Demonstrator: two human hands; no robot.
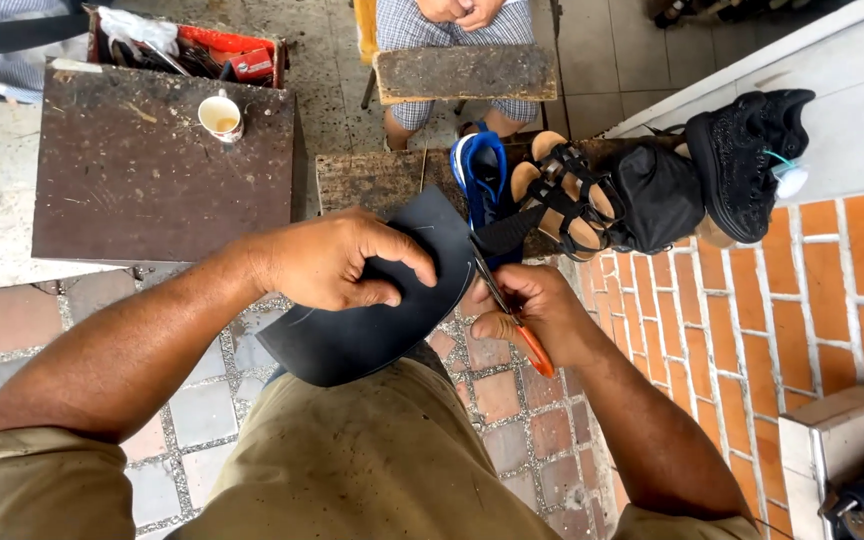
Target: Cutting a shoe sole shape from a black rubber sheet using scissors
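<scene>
My left hand (327, 262) grips a flat sheet of black rubber (362, 325) by its upper edge, thumb on top, holding it above my lap. My right hand (527, 305) is closed on orange-handled scissors (512, 310). Their blades point up and meet the sheet's right edge, where a narrow black strip (505, 232) hangs off the sheet. Both hands sit close together over my khaki-clad knees.
A dark wooden table (132, 190) at the upper left bears a white cup (220, 116); a red box of tools (212, 50) stands behind it. Blue sandals (479, 165), strappy sandals (562, 195), a black bag (657, 195) and black shoes (752, 150) lie ahead. Another person sits beyond a small bench (467, 72).
</scene>
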